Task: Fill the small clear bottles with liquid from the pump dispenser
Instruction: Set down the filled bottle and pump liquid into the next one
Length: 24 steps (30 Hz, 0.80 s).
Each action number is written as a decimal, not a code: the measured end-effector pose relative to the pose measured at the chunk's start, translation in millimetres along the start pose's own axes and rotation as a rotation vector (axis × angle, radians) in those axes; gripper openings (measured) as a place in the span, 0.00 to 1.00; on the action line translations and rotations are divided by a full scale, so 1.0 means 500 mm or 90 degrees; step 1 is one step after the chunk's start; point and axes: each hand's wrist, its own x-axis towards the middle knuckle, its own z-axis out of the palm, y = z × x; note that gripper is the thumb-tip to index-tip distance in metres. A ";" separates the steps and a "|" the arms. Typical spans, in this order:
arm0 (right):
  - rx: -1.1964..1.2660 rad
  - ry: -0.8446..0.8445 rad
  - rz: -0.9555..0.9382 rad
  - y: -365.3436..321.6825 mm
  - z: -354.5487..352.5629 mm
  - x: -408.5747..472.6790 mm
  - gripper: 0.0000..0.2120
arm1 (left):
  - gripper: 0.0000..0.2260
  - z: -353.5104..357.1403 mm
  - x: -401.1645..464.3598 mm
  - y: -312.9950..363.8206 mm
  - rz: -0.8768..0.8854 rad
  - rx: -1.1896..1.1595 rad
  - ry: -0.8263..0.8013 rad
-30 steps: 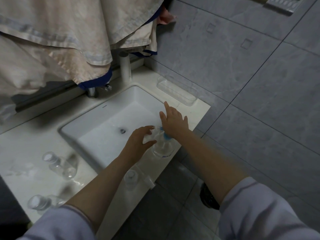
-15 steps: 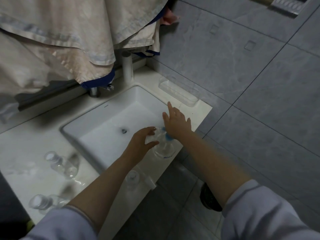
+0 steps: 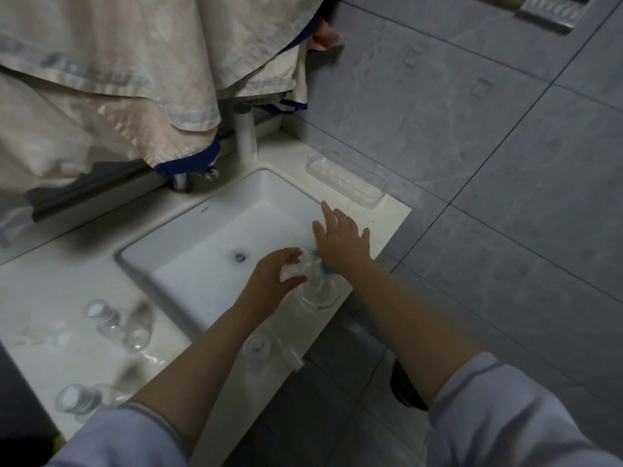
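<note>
The clear pump dispenser (image 3: 318, 291) with a blue pump neck stands on the counter at the sink's near right corner. My right hand (image 3: 340, 241) lies flat on its pump head with fingers spread. My left hand (image 3: 273, 274) grips a small clear bottle (image 3: 293, 267) and holds it against the blue nozzle. Another small clear bottle (image 3: 257, 348) stands on the counter edge beneath my left forearm. Two more lie on the left counter, one bottle (image 3: 116, 323) farther in and one bottle (image 3: 79, 397) near the front edge.
The white rectangular sink (image 3: 202, 251) sits in the white counter (image 3: 50, 298). A faucet (image 3: 245, 133) stands behind it under hanging beige cloth (image 3: 118, 79). A clear tray (image 3: 345, 178) rests at the counter's back right. Grey tiled floor lies to the right.
Both hands stay at the pump dispenser in nearly the same pose. Only the view has shifted slightly.
</note>
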 end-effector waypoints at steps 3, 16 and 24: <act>-0.002 -0.015 0.010 0.001 0.010 -0.007 0.26 | 0.21 0.001 -0.004 -0.017 -0.001 0.044 0.030; 0.008 0.009 0.001 0.001 0.007 -0.010 0.27 | 0.25 0.004 -0.003 -0.017 -0.015 0.041 0.005; -0.027 0.058 -0.036 0.003 -0.003 0.005 0.29 | 0.22 -0.003 -0.002 -0.003 -0.025 -0.009 -0.023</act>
